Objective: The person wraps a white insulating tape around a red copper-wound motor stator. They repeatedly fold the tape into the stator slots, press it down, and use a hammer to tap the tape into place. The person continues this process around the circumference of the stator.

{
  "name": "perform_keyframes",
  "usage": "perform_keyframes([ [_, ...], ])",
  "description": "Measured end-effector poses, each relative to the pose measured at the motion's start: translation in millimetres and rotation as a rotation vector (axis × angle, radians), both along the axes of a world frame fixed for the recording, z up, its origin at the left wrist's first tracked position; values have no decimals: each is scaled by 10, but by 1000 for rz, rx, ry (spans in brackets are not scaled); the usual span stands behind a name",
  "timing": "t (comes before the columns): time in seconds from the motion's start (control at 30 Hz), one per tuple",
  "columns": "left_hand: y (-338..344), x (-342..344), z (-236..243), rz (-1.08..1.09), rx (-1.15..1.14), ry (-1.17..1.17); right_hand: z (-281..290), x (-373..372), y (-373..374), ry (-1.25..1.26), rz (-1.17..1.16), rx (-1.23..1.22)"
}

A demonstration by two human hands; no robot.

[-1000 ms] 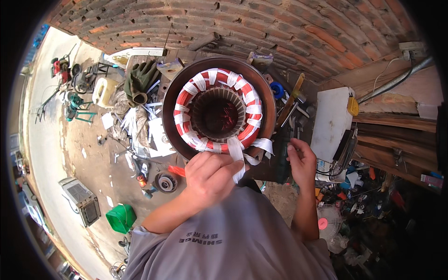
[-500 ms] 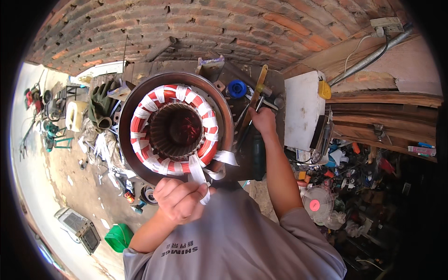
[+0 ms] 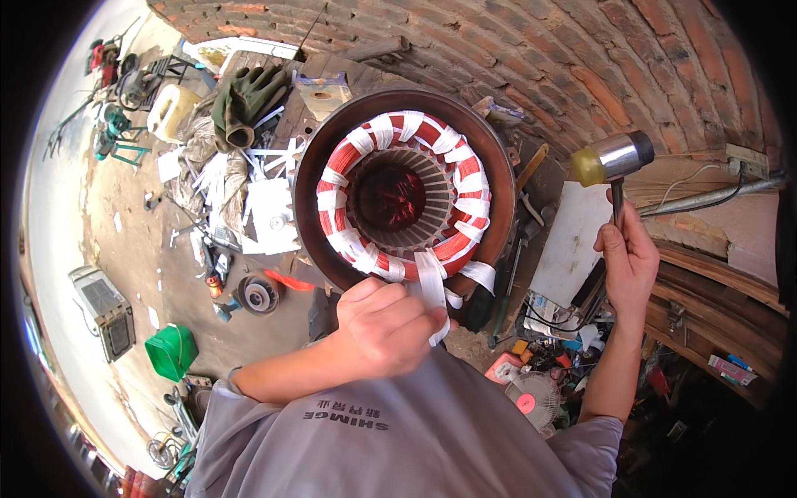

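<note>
Near the front edge of the counter, in the head view, a ring of red wire bound with white wraps sits inside a round metal housing. Half a second ago the right hand was down at the counter's right side; now it is up with a mallet (yellow at one end, black at the other), so both hands are occupied, one with the binding and one with a striking tool. The right fingers are closed around the dark handle just below the head, well apart from the ring. The left hand is curled into a fist at the housing's near side, white tape pinched by its thumb; that strip hangs from the ring's near-right part, just beside those fingers.
</note>
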State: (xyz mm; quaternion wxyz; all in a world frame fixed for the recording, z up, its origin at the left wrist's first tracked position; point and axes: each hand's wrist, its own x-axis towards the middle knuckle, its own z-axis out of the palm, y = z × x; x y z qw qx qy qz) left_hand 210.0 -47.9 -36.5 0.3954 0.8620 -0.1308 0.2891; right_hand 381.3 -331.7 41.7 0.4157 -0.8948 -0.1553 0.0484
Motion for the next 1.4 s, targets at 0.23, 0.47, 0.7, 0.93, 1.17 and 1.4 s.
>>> perform_keyframes([
  [0.23,78,28,32,-44,16,-36,701,345,1238,-64,763,-606],
  [0.47,23,18,-13,-46,-47,-50,543,116,1406,7,978,-930],
  [0.7,69,65,21,-50,-32,-50,546,375,1499,-179,813,-692],
  [0.93,54,40,27,-44,-13,-51,610,426,1555,-146,927,-898],
  [1.17,85,36,34,-55,-1,-48,660,486,1650,-165,1007,-938],
  [1.4,121,-3,40,-87,44,-16,556,476,1362,-141,1036,-741],
])
